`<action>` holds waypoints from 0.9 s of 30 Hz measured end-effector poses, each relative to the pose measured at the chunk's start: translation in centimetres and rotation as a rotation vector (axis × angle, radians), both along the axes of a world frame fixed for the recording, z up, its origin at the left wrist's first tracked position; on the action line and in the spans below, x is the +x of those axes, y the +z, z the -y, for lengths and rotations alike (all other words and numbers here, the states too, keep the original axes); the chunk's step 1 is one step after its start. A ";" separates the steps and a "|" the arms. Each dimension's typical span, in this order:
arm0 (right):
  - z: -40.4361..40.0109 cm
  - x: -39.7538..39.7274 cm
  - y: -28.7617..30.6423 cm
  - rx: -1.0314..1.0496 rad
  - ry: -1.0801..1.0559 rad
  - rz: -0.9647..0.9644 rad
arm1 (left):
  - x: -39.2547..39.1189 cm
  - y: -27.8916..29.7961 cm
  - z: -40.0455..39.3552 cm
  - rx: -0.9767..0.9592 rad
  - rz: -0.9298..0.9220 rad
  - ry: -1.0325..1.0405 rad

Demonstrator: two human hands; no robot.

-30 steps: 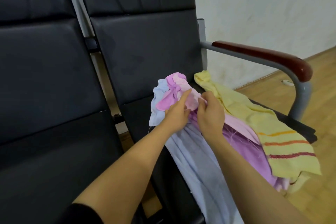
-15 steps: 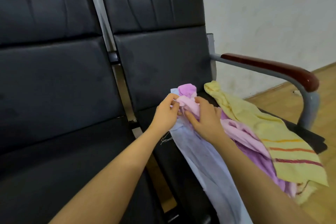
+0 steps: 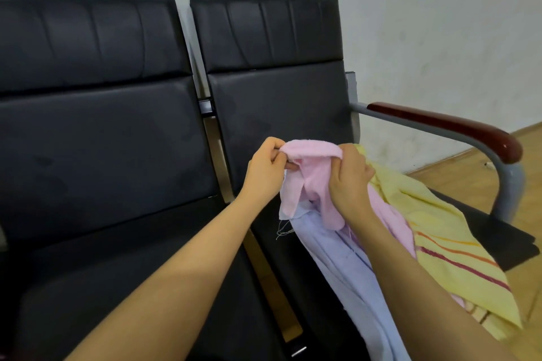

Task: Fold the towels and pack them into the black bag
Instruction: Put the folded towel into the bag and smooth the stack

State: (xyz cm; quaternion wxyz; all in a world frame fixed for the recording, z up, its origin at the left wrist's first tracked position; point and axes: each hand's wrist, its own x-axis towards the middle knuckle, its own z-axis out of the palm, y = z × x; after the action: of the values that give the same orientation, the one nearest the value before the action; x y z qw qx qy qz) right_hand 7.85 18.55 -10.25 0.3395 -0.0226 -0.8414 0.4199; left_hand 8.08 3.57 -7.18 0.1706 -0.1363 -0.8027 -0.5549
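A pile of towels lies on the right black seat. My left hand [image 3: 265, 168] and my right hand [image 3: 350, 176] both grip the upper edge of a pink towel [image 3: 312, 173], lifted off the pile and stretched a short way between them. Under it a pale blue towel [image 3: 337, 261] hangs over the seat's front edge. To the right a yellow towel [image 3: 440, 231] with orange and red stripes drapes across the seat. A flat black thing [image 3: 498, 240], possibly the black bag, lies beneath the yellow towel at the seat's right edge.
Two black padded seats [image 3: 102, 155] stand joined side by side against a white wall [image 3: 425, 23]. A grey metal armrest with a dark red wooden top [image 3: 445, 126] borders the right seat. Wooden floor [image 3: 528, 214] shows at the far right.
Both hands have raised the pink towel out of the bunched pile and moved apart, spreading its top edge. The view has tilted up and shows more of the wall.
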 end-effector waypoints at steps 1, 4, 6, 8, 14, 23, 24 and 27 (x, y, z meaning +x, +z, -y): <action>0.4 0.2 1.1 0.006 -0.001 -0.017 | 0.1 0.7 -0.1 0.022 -0.007 0.000; 1.2 0.7 4.3 0.008 -0.026 -0.074 | 0.3 2.6 -0.2 0.051 -0.020 0.002; 1.5 0.6 5.8 0.052 -0.057 -0.149 | 0.6 3.8 0.0 0.058 -0.039 0.010; 2.0 0.6 6.6 0.098 -0.073 -0.277 | 1.0 5.1 0.4 0.082 -0.069 0.030; 5.6 1.7 7.6 0.289 -0.043 -0.489 | 3.2 7.6 3.8 0.116 -0.146 0.117; 15.0 5.6 4.0 0.425 0.290 -0.330 | 9.6 2.9 14.0 0.010 -0.036 0.408; 16.2 6.1 3.4 0.425 0.336 -0.301 | 10.4 2.1 15.1 0.018 -0.008 0.444; 19.4 7.5 1.7 0.425 0.444 -0.230 | 12.1 -0.2 18.5 0.112 0.061 0.530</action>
State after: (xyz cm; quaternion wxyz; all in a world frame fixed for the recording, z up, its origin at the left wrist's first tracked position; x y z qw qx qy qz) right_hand 15.39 -0.88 -8.54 0.3296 0.2805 -0.8506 0.2987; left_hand 20.17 -14.89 -7.34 0.2930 0.1052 -0.7832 -0.5382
